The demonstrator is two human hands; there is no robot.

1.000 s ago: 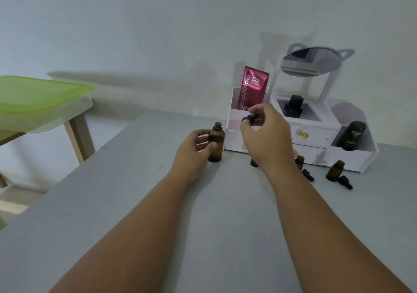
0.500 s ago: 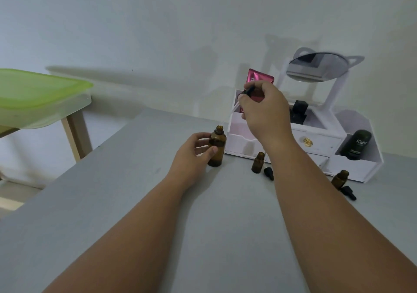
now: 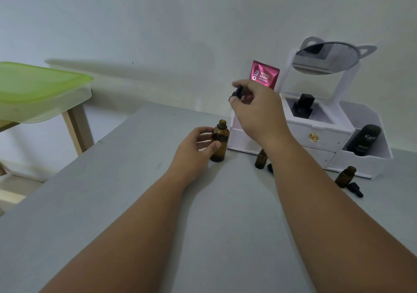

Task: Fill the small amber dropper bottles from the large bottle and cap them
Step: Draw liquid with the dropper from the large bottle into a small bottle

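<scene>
The large amber bottle (image 3: 220, 140) stands upright and uncapped on the grey table (image 3: 112, 191). My left hand (image 3: 195, 150) grips its body. My right hand (image 3: 257, 110) hovers above and right of it, fingers shut on a black dropper cap (image 3: 235, 92). A small amber bottle (image 3: 260, 159) stands open beside my right forearm, with a black cap (image 3: 269, 168) partly hidden next to it. Another small amber bottle (image 3: 345, 176) stands at the right with its black dropper cap (image 3: 355, 189) lying beside it.
A white organizer (image 3: 327, 134) with drawers and a tilted mirror (image 3: 327, 58) stands against the wall, holding a pink serum tube (image 3: 264, 73) and a black Kahf bottle (image 3: 364, 139). A green-lidded container (image 3: 38, 91) rests on a wooden table at the left.
My right hand lifted the black dropper cap up off the large bottle and holds it higher; the small bottle by my forearm came into sight. My left hand stayed on the large bottle.
</scene>
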